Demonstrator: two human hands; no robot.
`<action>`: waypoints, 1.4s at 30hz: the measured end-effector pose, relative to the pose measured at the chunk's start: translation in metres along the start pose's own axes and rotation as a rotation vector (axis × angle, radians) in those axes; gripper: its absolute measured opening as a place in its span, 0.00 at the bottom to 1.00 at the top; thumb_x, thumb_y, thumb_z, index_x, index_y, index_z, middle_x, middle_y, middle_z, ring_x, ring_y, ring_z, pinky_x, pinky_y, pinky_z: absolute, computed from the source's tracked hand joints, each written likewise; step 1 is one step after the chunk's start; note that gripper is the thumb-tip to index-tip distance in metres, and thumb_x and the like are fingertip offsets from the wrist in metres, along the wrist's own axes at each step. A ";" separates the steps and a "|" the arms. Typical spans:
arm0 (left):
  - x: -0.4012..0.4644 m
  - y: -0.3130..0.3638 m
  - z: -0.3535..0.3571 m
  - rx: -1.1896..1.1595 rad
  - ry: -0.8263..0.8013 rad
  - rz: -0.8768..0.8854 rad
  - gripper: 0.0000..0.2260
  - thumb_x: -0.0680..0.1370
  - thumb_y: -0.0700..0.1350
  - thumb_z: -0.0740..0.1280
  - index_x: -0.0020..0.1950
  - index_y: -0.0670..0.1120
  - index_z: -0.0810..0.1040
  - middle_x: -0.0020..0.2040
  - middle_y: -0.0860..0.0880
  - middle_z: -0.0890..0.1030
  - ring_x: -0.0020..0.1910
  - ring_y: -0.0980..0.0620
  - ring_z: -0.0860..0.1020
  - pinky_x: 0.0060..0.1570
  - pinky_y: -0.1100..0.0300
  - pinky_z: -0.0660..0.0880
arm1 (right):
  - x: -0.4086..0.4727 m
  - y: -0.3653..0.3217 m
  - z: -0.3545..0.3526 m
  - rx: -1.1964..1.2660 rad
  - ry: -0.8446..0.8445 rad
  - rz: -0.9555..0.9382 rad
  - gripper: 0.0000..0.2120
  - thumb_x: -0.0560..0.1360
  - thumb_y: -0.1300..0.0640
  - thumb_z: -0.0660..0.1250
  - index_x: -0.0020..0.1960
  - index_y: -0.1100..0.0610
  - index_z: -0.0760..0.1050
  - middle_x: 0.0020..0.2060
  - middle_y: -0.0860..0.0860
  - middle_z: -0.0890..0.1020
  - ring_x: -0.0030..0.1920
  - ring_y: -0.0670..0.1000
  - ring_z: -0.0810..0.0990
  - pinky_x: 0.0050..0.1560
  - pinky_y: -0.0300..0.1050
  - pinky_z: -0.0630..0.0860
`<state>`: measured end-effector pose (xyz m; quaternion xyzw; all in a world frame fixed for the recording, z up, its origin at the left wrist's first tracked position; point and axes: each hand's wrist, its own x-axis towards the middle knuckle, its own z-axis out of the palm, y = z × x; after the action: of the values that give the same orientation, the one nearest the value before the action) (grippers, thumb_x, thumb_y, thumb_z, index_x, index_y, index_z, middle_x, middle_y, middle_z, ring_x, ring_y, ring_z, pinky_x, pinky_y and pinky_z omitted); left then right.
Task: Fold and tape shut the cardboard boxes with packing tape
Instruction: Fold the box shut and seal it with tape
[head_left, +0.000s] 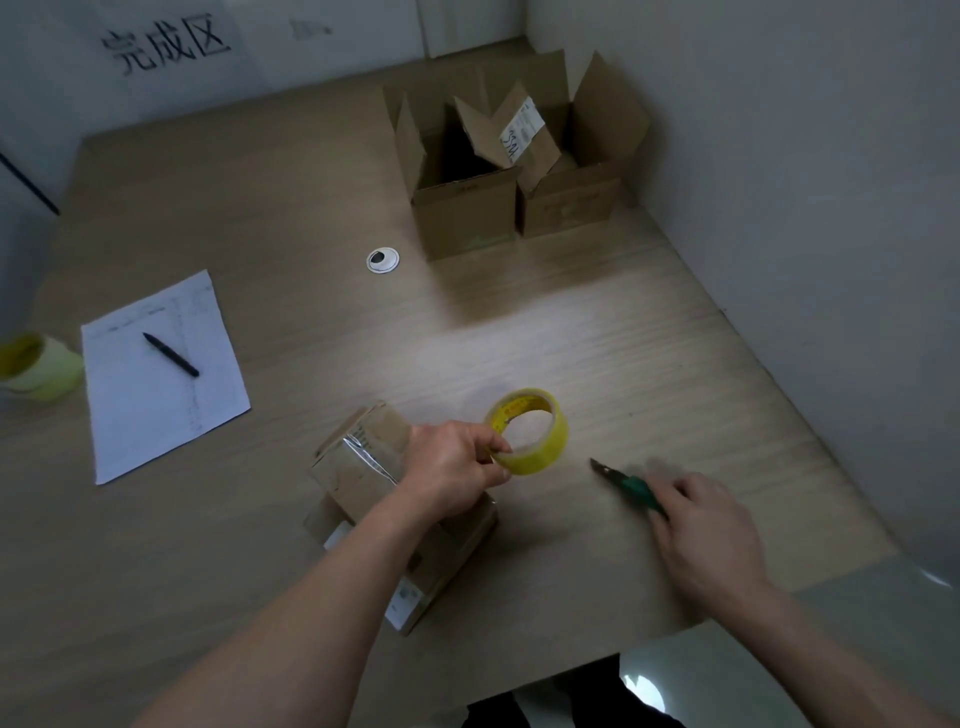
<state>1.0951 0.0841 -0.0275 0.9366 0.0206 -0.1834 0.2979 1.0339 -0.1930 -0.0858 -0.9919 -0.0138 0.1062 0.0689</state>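
Observation:
My left hand (457, 465) pinches the rim of a yellow roll of packing tape (530, 431), held just above the table. Under my left forearm lies a small cardboard box (363, 462) with shiny tape across its top, partly hidden by my arm. My right hand (706, 535) grips a green utility knife (631, 486), its blade end pointing up-left over the table; the hand is blurred. Two open cardboard boxes (467, 208) (571, 197) with raised flaps stand side by side at the far right.
A white sheet of paper (161, 384) with a black pen (171, 355) on it lies at the left. A second yellow tape roll (39, 366) sits at the left edge. A round cable grommet (383, 260) is set in the wooden table (649, 338). Walls close the back and right.

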 end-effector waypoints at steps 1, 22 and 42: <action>0.000 0.001 0.001 0.006 0.004 0.003 0.09 0.70 0.49 0.76 0.50 0.55 0.84 0.31 0.60 0.75 0.45 0.55 0.80 0.62 0.53 0.69 | 0.004 0.006 -0.003 -0.033 0.004 0.005 0.22 0.76 0.45 0.65 0.69 0.46 0.72 0.56 0.50 0.77 0.57 0.56 0.75 0.52 0.49 0.73; -0.029 -0.036 0.013 0.204 0.195 0.278 0.14 0.71 0.60 0.64 0.48 0.52 0.71 0.44 0.53 0.75 0.49 0.52 0.68 0.61 0.48 0.66 | 0.076 -0.118 -0.027 0.122 -0.287 -0.665 0.23 0.77 0.51 0.63 0.71 0.41 0.66 0.60 0.49 0.78 0.60 0.53 0.76 0.59 0.46 0.71; -0.042 -0.051 0.023 0.367 0.073 0.252 0.15 0.68 0.63 0.60 0.44 0.57 0.60 0.47 0.55 0.65 0.61 0.50 0.63 0.74 0.38 0.40 | 0.097 -0.153 -0.042 -0.257 -0.323 -0.634 0.09 0.75 0.51 0.63 0.52 0.52 0.78 0.50 0.53 0.82 0.52 0.58 0.81 0.45 0.45 0.75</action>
<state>1.0406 0.1163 -0.0576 0.9763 -0.1194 -0.1114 0.1421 1.1354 -0.0431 -0.0443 -0.9094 -0.3442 0.2318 -0.0296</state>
